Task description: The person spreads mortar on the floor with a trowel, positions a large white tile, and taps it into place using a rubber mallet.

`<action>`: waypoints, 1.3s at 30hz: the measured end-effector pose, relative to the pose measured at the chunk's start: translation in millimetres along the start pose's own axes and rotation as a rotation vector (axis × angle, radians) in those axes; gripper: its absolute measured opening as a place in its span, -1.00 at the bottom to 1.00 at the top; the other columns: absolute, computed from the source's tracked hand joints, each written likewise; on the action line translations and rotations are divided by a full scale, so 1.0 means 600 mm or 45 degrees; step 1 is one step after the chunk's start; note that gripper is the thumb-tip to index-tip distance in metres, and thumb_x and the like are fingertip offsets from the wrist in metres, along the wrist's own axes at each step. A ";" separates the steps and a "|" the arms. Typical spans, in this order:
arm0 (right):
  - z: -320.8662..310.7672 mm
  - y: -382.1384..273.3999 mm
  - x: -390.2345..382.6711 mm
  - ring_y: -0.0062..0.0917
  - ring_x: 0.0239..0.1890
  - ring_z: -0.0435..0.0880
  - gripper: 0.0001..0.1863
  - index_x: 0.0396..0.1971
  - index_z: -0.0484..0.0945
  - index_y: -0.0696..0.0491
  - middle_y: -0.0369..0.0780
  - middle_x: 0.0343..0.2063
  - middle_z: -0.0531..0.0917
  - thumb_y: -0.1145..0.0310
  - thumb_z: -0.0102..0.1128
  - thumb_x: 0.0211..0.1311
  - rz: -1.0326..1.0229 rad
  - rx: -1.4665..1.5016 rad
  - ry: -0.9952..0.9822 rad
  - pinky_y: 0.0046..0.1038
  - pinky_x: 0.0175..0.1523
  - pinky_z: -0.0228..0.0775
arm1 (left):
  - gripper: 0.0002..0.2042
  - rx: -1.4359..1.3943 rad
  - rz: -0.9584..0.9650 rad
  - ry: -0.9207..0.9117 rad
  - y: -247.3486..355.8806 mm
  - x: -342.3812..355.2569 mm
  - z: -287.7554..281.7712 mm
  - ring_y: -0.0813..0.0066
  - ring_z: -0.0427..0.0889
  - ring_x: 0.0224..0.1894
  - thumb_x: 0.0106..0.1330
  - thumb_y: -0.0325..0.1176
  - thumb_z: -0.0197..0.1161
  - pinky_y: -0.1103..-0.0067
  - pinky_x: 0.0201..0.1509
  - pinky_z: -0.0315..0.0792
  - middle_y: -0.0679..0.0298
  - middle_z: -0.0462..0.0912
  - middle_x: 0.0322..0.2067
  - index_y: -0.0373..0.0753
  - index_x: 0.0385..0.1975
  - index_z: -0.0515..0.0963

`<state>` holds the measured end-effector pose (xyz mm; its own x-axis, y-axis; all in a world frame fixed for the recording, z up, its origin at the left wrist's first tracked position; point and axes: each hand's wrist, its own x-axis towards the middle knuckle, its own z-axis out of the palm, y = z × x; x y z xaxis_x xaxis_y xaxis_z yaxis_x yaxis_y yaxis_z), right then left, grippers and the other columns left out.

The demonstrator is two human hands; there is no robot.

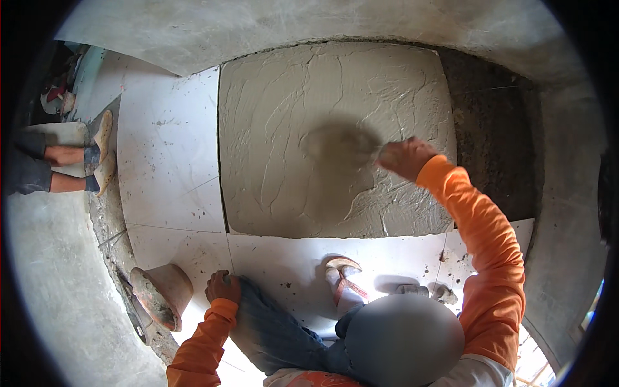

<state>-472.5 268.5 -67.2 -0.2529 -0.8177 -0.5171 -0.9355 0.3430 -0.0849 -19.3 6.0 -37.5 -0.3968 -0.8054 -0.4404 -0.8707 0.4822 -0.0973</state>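
Observation:
A wide bed of wet grey mortar (277, 142), streaked with ridges and cracks, covers the middle of the floor. Over its right part, my right hand (407, 158) is closed around what looks like the handle of a trowel (366, 149); its blade is smeared by motion, and a dark shadow lies on the mortar beside it. My left hand (222, 287) is by my bent knee, its fingers curled in; whatever lies within them, if anything, is hidden. Just left of that hand, a mortar-stained bucket (169, 290) leans on its side.
White floor tiles (169, 148) border the mortar on the left and along the near side. A dark bare strip (496, 148) runs along its right. Concrete walls (322, 19) rise at the back and right. Another person's legs (68, 169) reach in from the left. My shoe (345, 277) rests on the near tiles.

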 end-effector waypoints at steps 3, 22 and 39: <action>-0.045 0.053 0.023 -0.26 -0.17 0.58 -0.44 -0.12 0.47 -0.03 -0.10 -0.25 0.59 -0.18 -0.19 0.19 0.376 0.366 0.100 -0.31 -0.06 0.42 | -0.73 0.020 -0.019 0.038 -0.017 -0.001 0.003 0.21 0.47 -0.11 0.07 -0.20 0.08 0.32 0.01 0.30 0.24 0.54 -0.22 -0.18 -0.29 0.53; 0.055 -0.031 -0.159 -0.27 -0.45 0.60 -0.66 -0.40 0.52 -0.05 -0.17 -0.51 0.58 -0.04 0.14 0.06 0.038 0.671 0.090 -0.31 -0.33 0.46 | -0.73 0.012 0.021 0.005 -0.008 0.002 0.004 0.22 0.46 -0.09 0.07 -0.20 0.09 0.33 0.03 0.28 0.26 0.54 -0.21 -0.17 -0.28 0.52; -0.080 0.080 0.025 -0.18 -0.24 0.58 -0.48 -0.20 0.53 -0.10 -0.16 -0.36 0.63 -0.23 -0.02 0.07 0.296 0.498 0.305 -0.20 -0.08 0.40 | -0.74 0.000 -0.031 0.020 -0.011 -0.003 0.007 0.23 0.45 -0.07 0.06 -0.20 0.08 0.34 0.04 0.26 0.26 0.54 -0.20 -0.15 -0.29 0.53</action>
<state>-533.0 250.2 -38.1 -0.5360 -0.7663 -0.3542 -0.6967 0.6384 -0.3270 -11.5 5.7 -39.9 -0.3801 -0.8221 -0.4239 -0.8800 0.4626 -0.1081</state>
